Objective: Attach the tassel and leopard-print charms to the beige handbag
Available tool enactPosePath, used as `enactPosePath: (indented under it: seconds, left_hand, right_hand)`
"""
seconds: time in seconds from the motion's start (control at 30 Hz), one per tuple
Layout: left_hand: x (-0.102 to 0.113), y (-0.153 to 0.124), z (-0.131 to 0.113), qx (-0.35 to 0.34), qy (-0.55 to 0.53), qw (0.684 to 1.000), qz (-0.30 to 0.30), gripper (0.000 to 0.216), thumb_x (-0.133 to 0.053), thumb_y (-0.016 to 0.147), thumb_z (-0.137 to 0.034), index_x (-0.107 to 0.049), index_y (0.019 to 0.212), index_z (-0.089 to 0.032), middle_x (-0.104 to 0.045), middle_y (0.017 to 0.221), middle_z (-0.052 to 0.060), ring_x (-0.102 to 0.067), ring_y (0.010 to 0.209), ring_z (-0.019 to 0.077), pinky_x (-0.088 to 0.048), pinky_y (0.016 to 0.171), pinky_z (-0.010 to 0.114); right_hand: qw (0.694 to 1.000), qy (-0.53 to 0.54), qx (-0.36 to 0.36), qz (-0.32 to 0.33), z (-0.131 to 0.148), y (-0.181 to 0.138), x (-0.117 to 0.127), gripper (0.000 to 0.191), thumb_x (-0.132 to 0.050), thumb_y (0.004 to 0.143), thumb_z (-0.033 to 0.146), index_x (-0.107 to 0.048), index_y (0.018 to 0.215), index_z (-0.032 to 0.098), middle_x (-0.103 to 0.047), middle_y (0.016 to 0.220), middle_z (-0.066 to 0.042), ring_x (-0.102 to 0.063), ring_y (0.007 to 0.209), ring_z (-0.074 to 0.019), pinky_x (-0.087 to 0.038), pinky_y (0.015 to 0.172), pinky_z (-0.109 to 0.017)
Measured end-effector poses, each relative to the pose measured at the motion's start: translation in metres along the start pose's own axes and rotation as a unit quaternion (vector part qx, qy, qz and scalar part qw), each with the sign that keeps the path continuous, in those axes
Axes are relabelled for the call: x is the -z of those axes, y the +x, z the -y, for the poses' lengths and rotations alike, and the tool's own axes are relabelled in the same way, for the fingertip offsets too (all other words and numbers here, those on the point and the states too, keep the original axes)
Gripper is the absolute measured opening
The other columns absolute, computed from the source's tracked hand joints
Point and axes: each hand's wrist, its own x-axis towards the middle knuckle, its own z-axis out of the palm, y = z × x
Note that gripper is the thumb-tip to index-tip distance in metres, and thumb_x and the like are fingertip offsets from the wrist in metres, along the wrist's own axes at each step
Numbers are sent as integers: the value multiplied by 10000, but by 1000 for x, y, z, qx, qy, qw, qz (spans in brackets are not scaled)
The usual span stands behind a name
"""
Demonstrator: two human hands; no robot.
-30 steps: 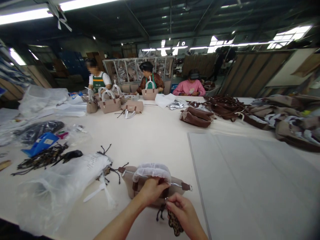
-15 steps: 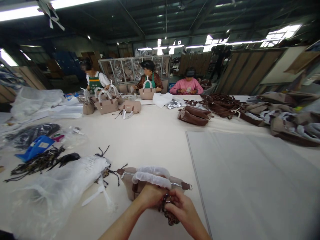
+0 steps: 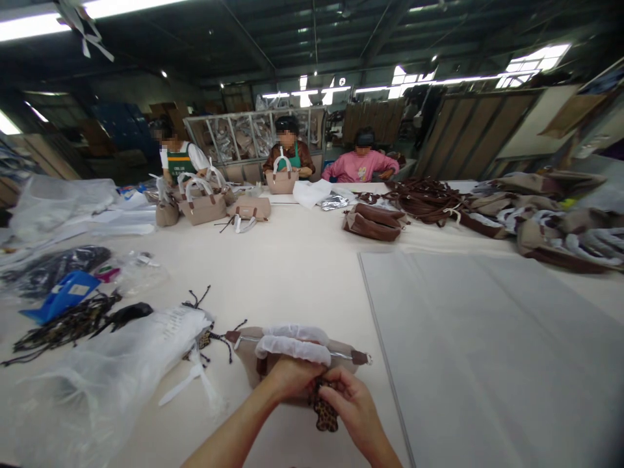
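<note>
A small taupe handbag lies on the white table in front of me, its handles wrapped in white foam and brown tabs at its zipper ends. My left hand grips the bag just below the wrapped handles. My right hand pinches a leopard-print charm that hangs against the bag's front, touching my left hand. A clear plastic bag with more leopard charms and black cords lies just left of the handbag.
A large grey sheet covers the table at right. Blue packet and black cords lie at left. Brown bags, straps and taupe bags are farther back. Three seated people work at the far end.
My hands have drawn together on the bag's front, and the leopard charm has come up from hanging lower to rest against the bag. The view has shifted slightly.
</note>
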Motion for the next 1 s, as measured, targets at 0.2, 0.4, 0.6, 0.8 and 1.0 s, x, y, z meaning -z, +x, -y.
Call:
enactPosePath:
  seconds: [0.2,0.4,0.6,0.8,1.0]
  left_hand:
    - [7,-9,-15,67,-24,996,-57,188,-494,770,-266,-614,887,-181,-660,924,36,-585,873,218,-432,754,293]
    - [9,-5,-15,86,-66,992,-70,121,-513,720,-290,-570,706,-185,-586,718,-17,-528,717,169,-357,627,270]
    - [9,0,-12,101,-84,988,-83,140,-527,716,-292,-545,631,-182,-534,640,-34,-476,649,147,-296,579,276]
    - [5,4,-7,116,-125,983,-70,155,-548,698,-306,-563,613,-177,-518,614,-39,-455,621,142,-282,561,279]
    - [-8,7,1,94,-194,974,-65,130,-513,697,-275,-572,643,-174,-505,626,-33,-437,625,135,-303,572,265]
  right_hand:
    - [993,-104,48,8,-2,4,4,74,-676,757,255,-661,746,184,-606,620,26,-526,581,-123,-386,544,-222]
    - [963,-235,128,13,-7,7,-1,104,-574,840,240,-672,858,208,-696,764,-11,-623,707,-167,-458,654,-245]
    - [960,-250,129,-6,-14,5,-4,130,-548,876,274,-656,907,208,-706,793,-20,-647,725,-174,-467,666,-248]
    - [954,-262,144,2,-14,3,-3,139,-531,885,271,-651,922,209,-706,821,-25,-645,751,-176,-471,693,-247]
    - [981,-180,65,-41,-15,-2,-5,210,-574,868,388,-652,884,194,-704,786,-26,-636,724,-179,-467,661,-254]
